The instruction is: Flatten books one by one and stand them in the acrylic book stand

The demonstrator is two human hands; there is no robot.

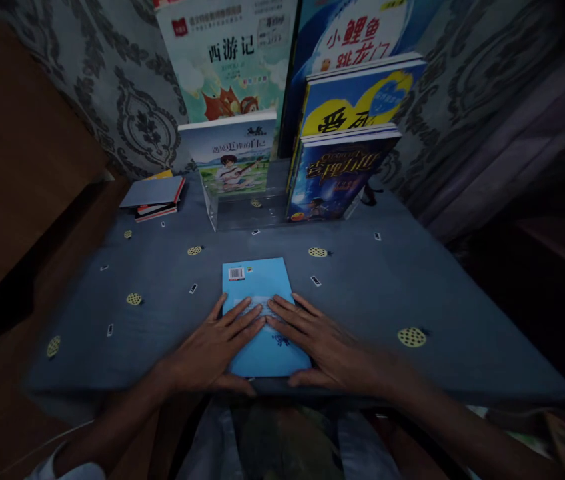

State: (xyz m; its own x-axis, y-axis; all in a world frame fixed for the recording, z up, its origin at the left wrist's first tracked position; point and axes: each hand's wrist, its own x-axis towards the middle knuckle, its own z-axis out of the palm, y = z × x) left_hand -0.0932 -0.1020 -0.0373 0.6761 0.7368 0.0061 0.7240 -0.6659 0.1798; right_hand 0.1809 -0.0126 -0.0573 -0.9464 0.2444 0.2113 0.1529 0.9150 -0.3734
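Observation:
A light blue book (262,277) lies flat near the front edge of the table, its back cover up with a barcode at the top left. My left hand (215,350) rests on its left side, fingers stretched across the cover and thumb near the lower edge. From the other side my right hand (322,343) lies on the cover in the same way, fingers straight and slightly apart. The fingertips of both hands nearly meet in the middle of the book. Neither hand grips it; part of the cover is hidden under them.
Behind the book, a clear stand (247,210) holds several upright books, among them a landscape-covered book (235,160) and a dark blue book (337,177). A small stack of books (155,192) lies at the back left. A grey-blue pineapple-patterned cloth (362,293) covers the table; patterned curtains hang behind.

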